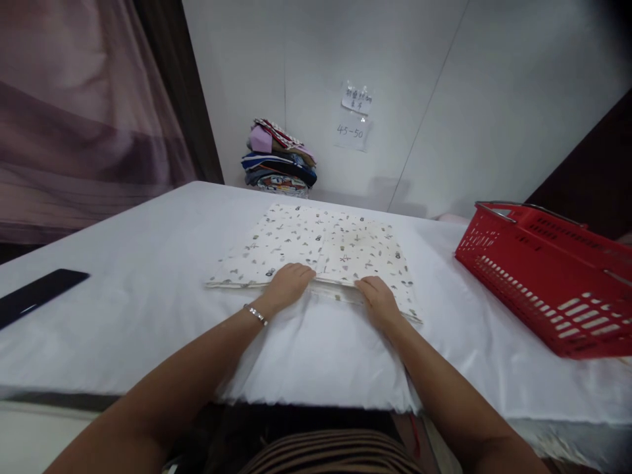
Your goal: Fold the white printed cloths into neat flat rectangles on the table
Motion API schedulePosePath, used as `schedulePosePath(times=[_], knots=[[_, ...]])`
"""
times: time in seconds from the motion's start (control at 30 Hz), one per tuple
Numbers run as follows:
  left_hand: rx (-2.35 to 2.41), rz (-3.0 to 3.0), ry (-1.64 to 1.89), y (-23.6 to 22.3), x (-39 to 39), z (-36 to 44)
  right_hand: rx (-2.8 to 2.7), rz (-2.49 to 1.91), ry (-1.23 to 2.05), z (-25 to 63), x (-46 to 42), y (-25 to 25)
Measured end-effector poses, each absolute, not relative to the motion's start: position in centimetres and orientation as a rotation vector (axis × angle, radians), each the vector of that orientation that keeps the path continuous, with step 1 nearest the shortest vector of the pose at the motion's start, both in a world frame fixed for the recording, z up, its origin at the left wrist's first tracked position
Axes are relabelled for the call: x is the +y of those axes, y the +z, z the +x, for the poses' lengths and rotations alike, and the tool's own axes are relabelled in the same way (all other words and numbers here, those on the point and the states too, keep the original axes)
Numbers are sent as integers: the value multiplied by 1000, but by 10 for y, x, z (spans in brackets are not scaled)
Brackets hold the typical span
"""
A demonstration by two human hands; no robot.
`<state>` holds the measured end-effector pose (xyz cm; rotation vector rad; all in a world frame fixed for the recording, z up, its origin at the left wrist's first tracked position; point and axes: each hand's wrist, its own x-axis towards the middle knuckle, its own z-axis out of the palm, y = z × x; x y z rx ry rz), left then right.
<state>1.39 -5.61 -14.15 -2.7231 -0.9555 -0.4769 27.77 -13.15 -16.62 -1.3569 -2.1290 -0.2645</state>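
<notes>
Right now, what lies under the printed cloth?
The printed cloth lies on the white sheet, which shows at its sides and front; anything else beneath is covered.

We seem to be in a plain indoor workroom for cloth goods, though we cannot tell whether it belongs to a home or a shop. A broad white-covered table (162, 263) fills it, with a patterned cloth (296, 240) laid on top. Behind the table we see pale wall panels (237, 59) bearing handwritten paper notes (351, 131), one reading "45-50", and a stack of folded textiles (280, 158) at its far edge. A sheer curtain (89, 118) hangs beyond the table's left side; a red shopping-style basket (538, 263) sits at its right.
</notes>
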Motion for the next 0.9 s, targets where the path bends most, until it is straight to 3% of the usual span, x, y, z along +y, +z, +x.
schedulePosePath(times=[0.3, 0.63, 0.9], knots=[[-832, -2751, -451, -160, -49, 15, -2391, -1403, -281, 272, -132, -174], [-827, -2943, -525, -151, -60, 2, -2454, -1462, -110, 271, -146, -156], [-848, -2878, -378, -137, -61, 13, -2439, -1570, -62, 268, -142, -141]])
